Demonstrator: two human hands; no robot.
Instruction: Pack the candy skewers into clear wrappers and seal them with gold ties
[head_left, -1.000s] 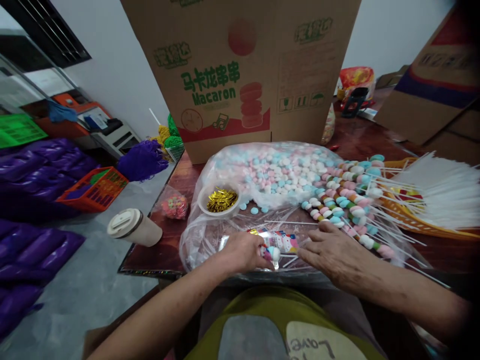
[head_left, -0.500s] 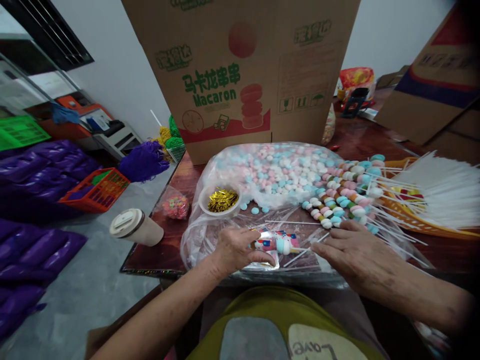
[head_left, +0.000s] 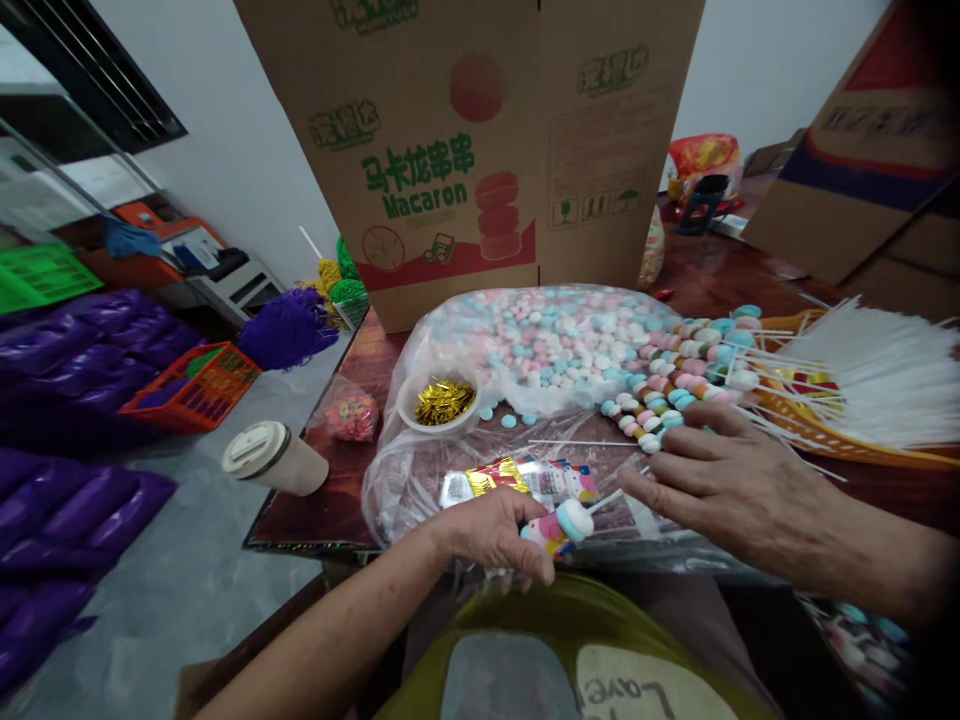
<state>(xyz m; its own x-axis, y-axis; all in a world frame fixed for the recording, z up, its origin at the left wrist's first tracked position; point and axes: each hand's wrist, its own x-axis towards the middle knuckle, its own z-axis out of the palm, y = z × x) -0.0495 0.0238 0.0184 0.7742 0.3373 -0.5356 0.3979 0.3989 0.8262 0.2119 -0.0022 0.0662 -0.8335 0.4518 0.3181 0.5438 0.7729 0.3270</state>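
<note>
My left hand (head_left: 491,538) is closed around a marshmallow skewer (head_left: 574,522) whose pink-and-blue printed wrapper shows at the fingers. Its white and blue end pokes out to the right, with the stick slanting up that way. Near the stick's tip is my right hand (head_left: 724,490), fingers spread and bent, with nothing visible in it. Just behind that hand lies a pile of marshmallow skewers (head_left: 667,400), partly covered by it. Flat printed wrappers (head_left: 559,480) and a gold one (head_left: 499,477) lie on clear plastic beyond my left hand.
A big bag of loose marshmallows (head_left: 570,340) lies before a tall cardboard box (head_left: 465,150). A bowl of gold ties (head_left: 444,400), a bag of small candies (head_left: 352,413) and a lidded cup (head_left: 277,457) stand left. White sticks (head_left: 877,380) fill an orange basket (head_left: 862,452) right.
My left hand has drawn the wrapped skewer toward my body, uncovering the gold wrapper. The right hand has shifted slightly right and up, over the pile's near end.
</note>
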